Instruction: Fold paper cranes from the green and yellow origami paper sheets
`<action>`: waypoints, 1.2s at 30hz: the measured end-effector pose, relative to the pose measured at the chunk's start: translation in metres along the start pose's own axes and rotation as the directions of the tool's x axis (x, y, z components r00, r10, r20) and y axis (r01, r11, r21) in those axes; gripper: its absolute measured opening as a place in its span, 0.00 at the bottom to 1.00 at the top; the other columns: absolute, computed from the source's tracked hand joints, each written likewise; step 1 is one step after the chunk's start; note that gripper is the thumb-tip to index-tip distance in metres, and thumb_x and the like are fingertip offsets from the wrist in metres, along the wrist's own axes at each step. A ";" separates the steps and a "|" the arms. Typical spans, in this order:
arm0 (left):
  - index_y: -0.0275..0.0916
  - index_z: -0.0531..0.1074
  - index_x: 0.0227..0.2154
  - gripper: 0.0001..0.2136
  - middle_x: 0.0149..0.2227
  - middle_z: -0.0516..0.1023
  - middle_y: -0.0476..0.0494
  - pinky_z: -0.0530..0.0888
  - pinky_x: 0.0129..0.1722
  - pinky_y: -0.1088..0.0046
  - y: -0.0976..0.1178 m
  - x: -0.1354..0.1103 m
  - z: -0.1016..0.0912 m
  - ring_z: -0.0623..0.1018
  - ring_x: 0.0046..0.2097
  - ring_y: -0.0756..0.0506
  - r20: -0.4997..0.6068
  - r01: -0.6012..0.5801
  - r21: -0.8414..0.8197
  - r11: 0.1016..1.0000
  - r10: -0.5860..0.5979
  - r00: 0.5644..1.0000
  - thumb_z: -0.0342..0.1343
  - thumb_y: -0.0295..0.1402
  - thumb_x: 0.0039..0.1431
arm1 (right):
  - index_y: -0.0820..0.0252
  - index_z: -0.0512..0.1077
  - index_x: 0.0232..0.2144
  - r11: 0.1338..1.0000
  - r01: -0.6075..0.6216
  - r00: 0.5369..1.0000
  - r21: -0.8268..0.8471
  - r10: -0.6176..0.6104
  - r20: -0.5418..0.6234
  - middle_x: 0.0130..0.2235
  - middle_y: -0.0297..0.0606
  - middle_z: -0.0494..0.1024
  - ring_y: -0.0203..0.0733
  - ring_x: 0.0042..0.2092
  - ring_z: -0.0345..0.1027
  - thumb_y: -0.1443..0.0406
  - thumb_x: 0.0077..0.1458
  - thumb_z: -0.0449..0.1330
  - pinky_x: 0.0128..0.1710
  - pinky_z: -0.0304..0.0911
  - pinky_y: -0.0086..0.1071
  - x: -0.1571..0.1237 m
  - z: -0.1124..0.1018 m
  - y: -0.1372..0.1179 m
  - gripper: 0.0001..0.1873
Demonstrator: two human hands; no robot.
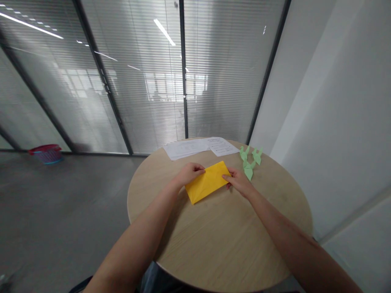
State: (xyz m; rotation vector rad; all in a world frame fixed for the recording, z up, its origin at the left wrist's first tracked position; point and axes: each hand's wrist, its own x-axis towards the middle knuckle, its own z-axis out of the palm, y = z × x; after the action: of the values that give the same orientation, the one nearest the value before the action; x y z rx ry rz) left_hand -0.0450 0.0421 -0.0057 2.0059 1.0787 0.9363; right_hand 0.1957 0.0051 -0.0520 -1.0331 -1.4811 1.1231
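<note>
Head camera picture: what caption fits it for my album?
On a round table, the left hand and right hand hold a folded yellow paper near green paper shapes.

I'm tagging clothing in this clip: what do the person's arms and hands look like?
Both arms are bare as far as the frame shows, with no sleeves. The left hand and right hand wear no gloves; no watch, bracelet or ring shows.
</note>
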 end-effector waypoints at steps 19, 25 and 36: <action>0.36 0.76 0.30 0.15 0.30 0.77 0.46 0.67 0.29 0.73 -0.002 0.001 -0.005 0.73 0.31 0.47 0.089 0.034 0.103 0.994 -0.043 0.995 0.52 0.43 0.55 | 0.56 0.74 0.46 0.997 0.010 1.000 0.072 -0.011 0.013 0.37 0.38 0.78 0.39 0.31 0.69 0.56 0.50 0.64 0.23 0.65 0.27 -0.001 -0.001 0.001 0.22; 0.36 0.75 0.29 0.13 0.28 0.75 0.47 0.65 0.27 0.75 0.001 -0.001 -0.005 0.72 0.29 0.48 0.041 0.107 -0.015 0.994 -0.107 0.993 0.53 0.42 0.55 | 0.52 0.70 0.51 0.947 -0.014 0.998 0.322 0.035 -0.059 0.42 0.39 0.78 0.41 0.34 0.72 0.51 0.56 0.56 0.23 0.68 0.30 0.002 -0.002 0.000 0.23; 0.37 0.73 0.34 0.09 0.33 0.80 0.40 0.74 0.30 0.71 -0.016 0.007 0.039 0.78 0.30 0.45 0.058 0.349 -0.639 0.686 -0.409 0.911 0.56 0.37 0.56 | 0.55 0.69 0.47 0.978 -0.060 0.997 0.199 0.048 0.066 0.46 0.42 0.76 0.43 0.39 0.74 0.55 0.51 0.64 0.27 0.70 0.29 -0.007 0.007 -0.010 0.22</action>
State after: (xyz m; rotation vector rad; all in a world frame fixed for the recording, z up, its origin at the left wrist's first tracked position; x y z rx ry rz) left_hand -0.0165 0.0470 -0.0371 1.1273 0.9905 0.9969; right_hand 0.1896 -0.0045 -0.0446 -0.9101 -1.3619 1.3242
